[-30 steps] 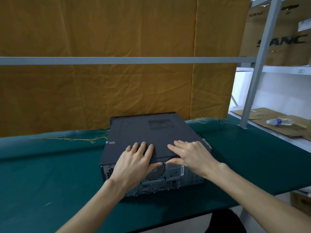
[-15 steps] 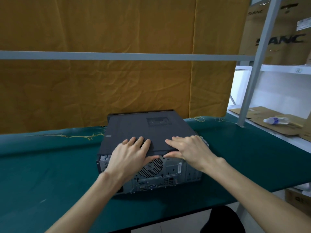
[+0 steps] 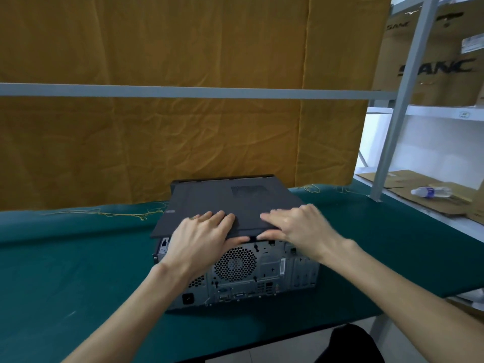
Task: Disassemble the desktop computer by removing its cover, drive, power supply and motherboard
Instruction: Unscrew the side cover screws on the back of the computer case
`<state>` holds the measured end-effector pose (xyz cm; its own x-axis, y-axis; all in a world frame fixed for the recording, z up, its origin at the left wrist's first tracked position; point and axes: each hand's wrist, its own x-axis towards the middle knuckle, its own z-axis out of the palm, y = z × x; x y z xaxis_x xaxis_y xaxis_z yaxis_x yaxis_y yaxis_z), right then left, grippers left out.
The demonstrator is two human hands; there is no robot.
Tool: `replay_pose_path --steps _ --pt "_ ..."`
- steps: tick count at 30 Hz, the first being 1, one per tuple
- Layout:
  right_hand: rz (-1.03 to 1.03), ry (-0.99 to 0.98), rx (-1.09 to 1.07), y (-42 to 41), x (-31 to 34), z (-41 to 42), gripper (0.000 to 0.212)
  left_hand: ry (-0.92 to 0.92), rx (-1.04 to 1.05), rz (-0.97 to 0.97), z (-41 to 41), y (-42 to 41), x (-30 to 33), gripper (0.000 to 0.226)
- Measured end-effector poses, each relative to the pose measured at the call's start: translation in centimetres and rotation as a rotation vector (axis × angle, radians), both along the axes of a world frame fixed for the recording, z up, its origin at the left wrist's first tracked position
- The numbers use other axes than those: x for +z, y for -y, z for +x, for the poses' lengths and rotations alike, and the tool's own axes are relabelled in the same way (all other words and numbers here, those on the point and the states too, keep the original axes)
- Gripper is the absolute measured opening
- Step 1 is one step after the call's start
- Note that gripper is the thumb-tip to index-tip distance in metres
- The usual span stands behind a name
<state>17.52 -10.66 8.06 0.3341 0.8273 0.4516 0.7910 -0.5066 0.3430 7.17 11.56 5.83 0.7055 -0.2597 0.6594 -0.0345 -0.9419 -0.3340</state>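
Observation:
The desktop computer [image 3: 262, 273] lies flat on the green table, its grey rear panel with fan grille and ports facing me. Its dark cover [image 3: 222, 203] sits on top, with the near edge raised a little above the chassis and overhanging it on the left. My left hand [image 3: 201, 239] grips that near edge left of centre, fingers on top and thumb underneath. To its right, my right hand [image 3: 296, 226] holds the same edge the same way and looks slightly blurred.
The green table [image 3: 78, 271] stretches wide on both sides of the computer. A yellow curtain hangs behind it, crossed by a grey bar [image 3: 183, 90]. At right, a metal shelf post [image 3: 400, 100] stands before cardboard boxes [image 3: 432, 66] and a lying plastic bottle [image 3: 429, 192].
The near edge of the cover has come up off the chassis with both hands on it, and more of the rear panel shows. My view has shifted slightly.

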Motion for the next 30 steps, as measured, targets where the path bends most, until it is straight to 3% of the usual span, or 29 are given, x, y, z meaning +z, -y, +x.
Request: replay_pose_path --steps 3,7,9,11,14,16,18,20,22,24,28,30 --pt "0.238 0.113 0.167 0.7 2.9 -0.3 0.076 0.128 0.007 -0.012 -1.3 -0.7 2.8 0.065" --pt "0.038 0.076 -0.006 1.3 2.6 -1.9 0.086 0.021 -0.051 0.043 -2.2 0.2 3.1 0.063" --pt "0.058 0.079 -0.017 1.4 1.8 -2.3 0.085 -0.023 -0.086 0.035 -2.5 0.7 2.4 0.048" --pt "0.192 0.107 0.055 1.4 2.0 -2.3 0.073 -0.066 -0.044 0.015 -2.7 0.5 2.4 0.02" --pt "0.425 0.27 0.175 0.8 2.1 -2.4 0.04 -0.085 0.042 -0.017 -1.9 0.0 3.7 0.04" --pt "0.555 0.397 0.22 0.2 2.2 -2.8 0.017 -0.028 0.113 -0.036 -1.2 0.3 5.1 0.034" --pt "0.562 0.415 0.285 0.0 2.7 -2.9 0.014 0.091 0.117 -0.123 -0.3 0.5 6.7 0.019" --pt "0.474 0.115 0.25 -0.5 3.4 -2.7 0.02 0.234 0.052 -0.262 0.5 0.5 8.4 0.012" --pt "0.422 -0.347 0.067 -1.4 4.3 -2.2 0.029 0.356 -0.032 -0.439 1.1 0.7 9.8 0.019" --pt "0.487 -0.739 -0.026 -3.0 5.0 -1.3 0.046 0.396 -0.14 -0.653 1.7 1.6 10.9 0.023" --pt "0.882 -1.62 -0.088 -4.7 7.0 0.3 0.077 0.442 -0.426 -1.149 3.4 4.2 12.7 0.022" --pt "1.19 -1.896 0.001 -4.1 7.1 0.7 0.063 0.434 -0.537 -1.371 4.2 5.6 13.3 0.016"
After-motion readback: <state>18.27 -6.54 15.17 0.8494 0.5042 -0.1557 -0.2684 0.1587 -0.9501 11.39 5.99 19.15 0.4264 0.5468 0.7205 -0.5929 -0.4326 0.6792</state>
